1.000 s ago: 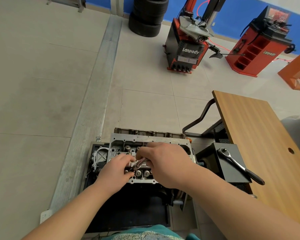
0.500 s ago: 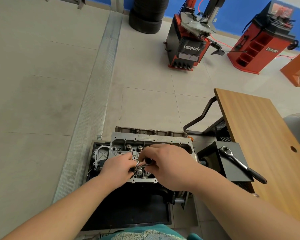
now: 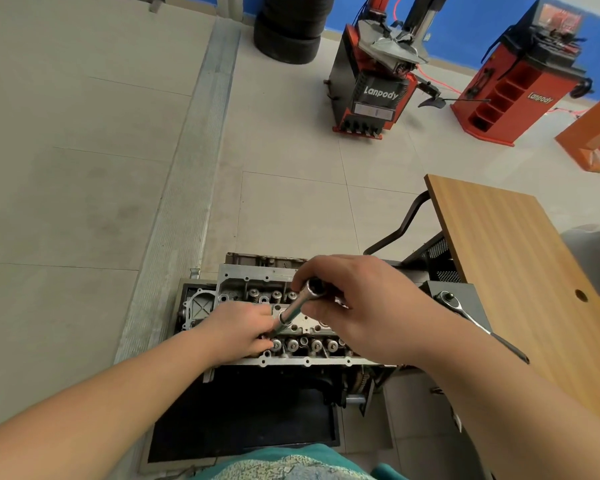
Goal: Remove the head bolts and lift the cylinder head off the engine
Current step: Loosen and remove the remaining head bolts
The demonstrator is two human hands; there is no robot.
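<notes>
The right hand (image 3: 364, 306) is curled round the upper end of a long chrome socket extension (image 3: 297, 308), whose open square end faces the camera. The left hand (image 3: 243, 332) pinches the lower end of the same tool, where it meets the cylinder head (image 3: 305, 322); the fingertips hide the exact contact, so whether a bolt sits under them cannot be told. The tool leans, its top tilted toward the right hand.

The cylinder head sits on the engine, low in the middle of the view, with rows of valve springs (image 3: 303, 345) showing along its near edge and further ones near the far edge. The right hand covers the head's right part. Below the engine lies a dark tray (image 3: 243, 420) on the floor.

To the right, a ratchet wrench (image 3: 478, 323) lies apart on a black box (image 3: 465, 303), beside a wooden bench (image 3: 520, 258). Further off stand stacked tyres (image 3: 288, 29), a red tyre changer (image 3: 374, 84) marked Lanpody and a red wheel balancer (image 3: 513, 88), against a blue wall.
</notes>
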